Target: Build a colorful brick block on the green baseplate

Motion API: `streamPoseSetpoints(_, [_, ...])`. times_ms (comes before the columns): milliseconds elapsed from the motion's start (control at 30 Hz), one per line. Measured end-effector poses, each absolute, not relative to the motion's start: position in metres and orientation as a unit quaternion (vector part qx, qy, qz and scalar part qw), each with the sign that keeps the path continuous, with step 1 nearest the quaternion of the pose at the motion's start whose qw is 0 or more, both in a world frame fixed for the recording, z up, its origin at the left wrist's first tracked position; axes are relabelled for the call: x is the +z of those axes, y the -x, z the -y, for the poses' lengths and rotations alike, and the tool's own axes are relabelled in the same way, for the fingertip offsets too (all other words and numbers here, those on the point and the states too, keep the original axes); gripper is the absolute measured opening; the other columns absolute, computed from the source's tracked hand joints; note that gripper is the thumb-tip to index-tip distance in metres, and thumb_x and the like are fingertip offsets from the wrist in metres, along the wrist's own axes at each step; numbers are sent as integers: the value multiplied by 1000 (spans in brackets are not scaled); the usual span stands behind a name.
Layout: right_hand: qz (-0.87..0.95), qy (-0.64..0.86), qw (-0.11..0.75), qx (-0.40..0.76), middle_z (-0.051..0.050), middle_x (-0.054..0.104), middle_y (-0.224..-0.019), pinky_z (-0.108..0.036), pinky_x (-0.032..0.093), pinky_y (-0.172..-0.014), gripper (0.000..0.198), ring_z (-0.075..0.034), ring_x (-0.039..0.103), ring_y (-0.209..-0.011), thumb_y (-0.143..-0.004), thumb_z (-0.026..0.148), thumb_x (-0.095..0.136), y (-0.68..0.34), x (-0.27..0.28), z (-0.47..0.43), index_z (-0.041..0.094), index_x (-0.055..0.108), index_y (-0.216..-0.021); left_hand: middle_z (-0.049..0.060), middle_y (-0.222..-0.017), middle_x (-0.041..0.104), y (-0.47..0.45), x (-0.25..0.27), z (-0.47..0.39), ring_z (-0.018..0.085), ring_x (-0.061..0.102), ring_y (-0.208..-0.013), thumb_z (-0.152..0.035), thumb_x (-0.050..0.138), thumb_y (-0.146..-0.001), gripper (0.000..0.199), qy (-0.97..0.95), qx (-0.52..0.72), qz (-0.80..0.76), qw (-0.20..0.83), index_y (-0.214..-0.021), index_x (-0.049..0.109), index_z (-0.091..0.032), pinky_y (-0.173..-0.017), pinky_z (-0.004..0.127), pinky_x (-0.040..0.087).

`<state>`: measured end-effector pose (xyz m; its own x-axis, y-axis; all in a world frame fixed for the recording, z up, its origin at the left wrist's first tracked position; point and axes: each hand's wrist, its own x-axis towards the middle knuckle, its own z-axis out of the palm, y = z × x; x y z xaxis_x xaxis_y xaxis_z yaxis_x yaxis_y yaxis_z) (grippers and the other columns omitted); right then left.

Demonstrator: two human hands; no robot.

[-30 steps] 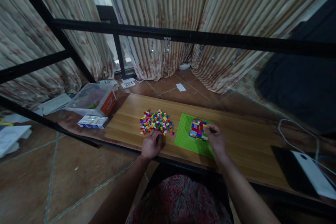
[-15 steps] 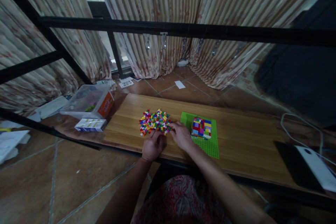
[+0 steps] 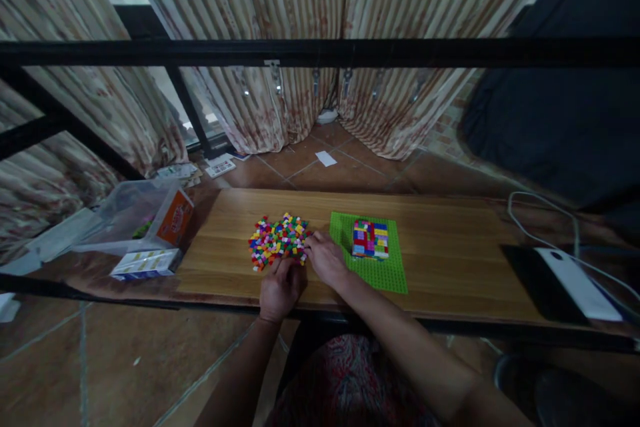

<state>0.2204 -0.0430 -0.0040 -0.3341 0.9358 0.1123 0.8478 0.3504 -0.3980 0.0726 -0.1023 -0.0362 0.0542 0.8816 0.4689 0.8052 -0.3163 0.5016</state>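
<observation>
A loose pile of small building bricks (image 3: 277,240) in many colours lies on the wooden tabletop (image 3: 455,247). At the pile's near edge is my left hand (image 3: 281,288), its fingers curled together; whatever they hold is hidden. My right hand (image 3: 326,258) reaches in from the right, fingertips closed at the pile's right edge, and no brick can be made out in them. Just right of that hand lies a green studded baseplate (image 3: 395,277). On it stands a block built of multicoloured bricks (image 3: 371,239), apart from both hands.
Left of the tabletop are a clear plastic bin (image 3: 115,217) with an orange label and a small white-and-blue box (image 3: 146,264). A white device (image 3: 575,283) and a pale cable (image 3: 577,233) lie at the right end. A black metal bar (image 3: 320,52) runs across beyond the table.
The camera has turned slightly, so the whole scene sits further left and more level. Both hands stay by the brick pile, with little visible change in their pose.
</observation>
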Motion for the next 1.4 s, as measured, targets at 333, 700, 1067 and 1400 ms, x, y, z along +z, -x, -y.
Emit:
streamPoseSetpoints(333, [753,558,294,191,-6,64,-94,-29,47,-83,10,-18,60,-93,-93,23,52,-220,3,48,19,61,-90,5,-84,65,-71,-35,97,16,64,-77,-18,51,-87,12,-740,369,-563,9,-93,62,-19,-70,26,50])
streamPoseSetpoints(700, [497,579,548,342,-3,68,-88,-28,54,-62,21,-15,66,-67,-87,34,54,-321,1,100,21,66,-98,5,-85,66,-69,-34,97,17,64,-81,-19,53,-87,10,-746,359,-560,-11,-93,61,-20,-71,27,49])
streamPoseSetpoints(1067, [572,648,466,190,-5,71,-91,-34,49,-79,20,-19,65,-82,-86,29,53,-382,2,76,21,71,-89,6,-85,67,-69,-34,96,17,63,-79,-19,52,-88,11,-754,346,-558,-22,-93,62,-18,-71,27,49])
streamPoseSetpoints(1400, [617,620,453,174,-4,68,-85,-32,47,-78,20,-18,62,-83,-87,27,52,-376,-5,64,22,71,-86,5,-84,65,-72,-32,97,16,63,-78,-20,53,-87,12,-743,350,-570,-14,-94,63,-19,-69,25,48])
